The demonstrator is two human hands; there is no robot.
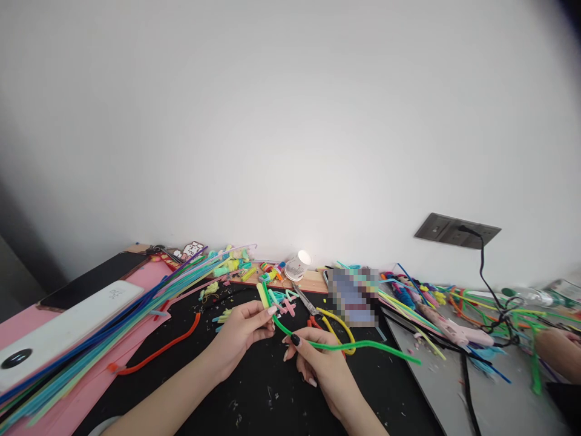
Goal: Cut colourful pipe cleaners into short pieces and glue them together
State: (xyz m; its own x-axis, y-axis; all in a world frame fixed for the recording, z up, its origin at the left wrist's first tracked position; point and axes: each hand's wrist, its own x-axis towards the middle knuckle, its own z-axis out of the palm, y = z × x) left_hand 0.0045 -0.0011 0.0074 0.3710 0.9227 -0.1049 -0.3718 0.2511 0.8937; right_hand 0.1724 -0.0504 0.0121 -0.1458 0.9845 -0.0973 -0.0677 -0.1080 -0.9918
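A long green pipe cleaner runs between my two hands, its free end sticking out to the right. My left hand pinches it near its upper end, together with a short pale-yellow pipe cleaner piece standing upright. Lower down, my right hand grips the green one between thumb and fingers. Just beyond my hands lie scissors with yellow handles, partly hidden by my right hand. Small pink and mint pipe cleaner pieces sit behind my fingertips.
Pipe cleaner bundles lie left, beside a white device. A paper cup stands by the wall. A blurred phone is right of the scissors. A pink glue gun with black cord lies further right, near another person's hand.
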